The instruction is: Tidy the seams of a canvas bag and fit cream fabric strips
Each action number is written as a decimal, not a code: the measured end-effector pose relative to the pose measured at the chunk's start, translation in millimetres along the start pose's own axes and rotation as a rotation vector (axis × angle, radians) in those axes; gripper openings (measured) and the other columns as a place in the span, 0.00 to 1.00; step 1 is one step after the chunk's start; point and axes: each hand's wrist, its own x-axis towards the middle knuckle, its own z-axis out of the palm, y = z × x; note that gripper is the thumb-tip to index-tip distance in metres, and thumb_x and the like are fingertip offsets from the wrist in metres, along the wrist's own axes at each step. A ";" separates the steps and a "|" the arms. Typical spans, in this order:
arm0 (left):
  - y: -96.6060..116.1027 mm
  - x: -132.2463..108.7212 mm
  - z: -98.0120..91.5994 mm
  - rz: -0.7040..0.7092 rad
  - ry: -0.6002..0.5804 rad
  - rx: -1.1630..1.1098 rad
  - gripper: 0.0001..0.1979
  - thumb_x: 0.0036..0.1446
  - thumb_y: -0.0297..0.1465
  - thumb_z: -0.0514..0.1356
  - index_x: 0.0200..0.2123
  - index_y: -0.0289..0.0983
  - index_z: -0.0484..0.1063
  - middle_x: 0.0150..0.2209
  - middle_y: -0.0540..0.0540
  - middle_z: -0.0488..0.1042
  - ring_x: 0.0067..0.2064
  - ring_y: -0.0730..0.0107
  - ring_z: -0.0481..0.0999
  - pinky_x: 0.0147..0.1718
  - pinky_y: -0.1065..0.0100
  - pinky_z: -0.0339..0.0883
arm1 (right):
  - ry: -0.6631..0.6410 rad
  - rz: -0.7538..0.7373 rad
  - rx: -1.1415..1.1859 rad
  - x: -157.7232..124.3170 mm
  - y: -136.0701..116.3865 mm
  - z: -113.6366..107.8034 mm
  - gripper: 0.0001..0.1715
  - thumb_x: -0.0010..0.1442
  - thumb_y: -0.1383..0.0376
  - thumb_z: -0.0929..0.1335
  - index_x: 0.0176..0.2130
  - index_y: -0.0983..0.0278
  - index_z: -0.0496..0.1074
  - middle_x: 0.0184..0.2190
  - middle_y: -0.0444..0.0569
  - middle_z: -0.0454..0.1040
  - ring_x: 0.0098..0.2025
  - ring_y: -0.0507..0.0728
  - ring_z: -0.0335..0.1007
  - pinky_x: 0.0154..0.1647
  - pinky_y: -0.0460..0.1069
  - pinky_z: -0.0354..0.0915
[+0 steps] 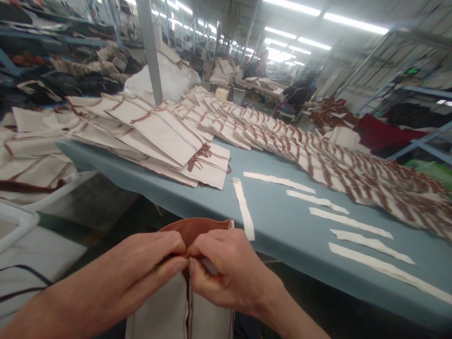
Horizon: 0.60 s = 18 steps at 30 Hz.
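A cream fabric bag piece [158, 306] with brown trim hangs in front of me, its brown inner side [201, 228] showing along the top edge. My left hand [155, 263] pinches the top of its dark central seam from the left. From the right, my right hand [226, 268] pinches the same spot, the fingertips of both hands meeting there. What lies right between the fingertips is hidden. Just beyond my right hand, a cream strip [243, 209] lies on the blue-green table cover [275, 226].
Several cream strips [353, 221] lie across the table to the right. Stacked cream pieces with brown trim [165, 132] cover its left end, and long overlapping rows [300, 146] run along the back. A metal post [150, 52] rises behind. Another person [300, 92] is in the background.
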 end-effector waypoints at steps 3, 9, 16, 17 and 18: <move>1.7 9.2 0.8 0.112 -0.025 0.102 0.13 0.73 0.27 0.50 0.38 0.42 0.72 0.34 0.53 0.78 0.33 0.70 0.77 0.33 0.69 0.65 | -0.039 0.001 -0.172 -6.0 -4.8 -6.0 0.12 0.65 0.70 0.65 0.28 0.63 0.70 0.24 0.45 0.77 0.25 0.53 0.71 0.29 0.50 0.55; 2.6 11.6 14.6 0.089 0.042 -0.001 0.13 0.70 0.27 0.51 0.29 0.42 0.62 0.25 0.57 0.68 0.25 0.74 0.68 0.26 0.69 0.57 | -0.140 0.072 0.054 -6.1 -2.2 -19.5 0.09 0.67 0.68 0.68 0.33 0.63 0.74 0.27 0.44 0.78 0.28 0.53 0.72 0.33 0.49 0.59; -1.9 18.9 14.9 -0.101 -0.118 -0.363 0.19 0.71 0.37 0.53 0.26 0.41 0.55 0.23 0.58 0.55 0.25 0.76 0.57 0.23 0.72 0.52 | -0.139 0.086 0.237 -5.4 11.1 -15.7 0.11 0.69 0.64 0.68 0.32 0.62 0.74 0.27 0.43 0.77 0.29 0.53 0.70 0.35 0.48 0.61; -3.5 18.7 13.9 -0.091 -0.132 -0.318 0.20 0.72 0.37 0.53 0.26 0.41 0.55 0.24 0.58 0.55 0.25 0.76 0.58 0.24 0.72 0.52 | -0.149 0.088 0.219 -5.6 10.6 -15.9 0.10 0.68 0.65 0.68 0.33 0.62 0.74 0.27 0.44 0.78 0.29 0.53 0.71 0.36 0.48 0.61; -4.9 17.5 13.2 -0.074 -0.138 -0.261 0.20 0.73 0.37 0.52 0.26 0.41 0.56 0.24 0.58 0.57 0.26 0.76 0.59 0.25 0.72 0.53 | -0.162 0.085 0.209 -5.5 10.1 -16.4 0.09 0.67 0.66 0.68 0.33 0.62 0.75 0.28 0.44 0.79 0.30 0.53 0.71 0.36 0.48 0.62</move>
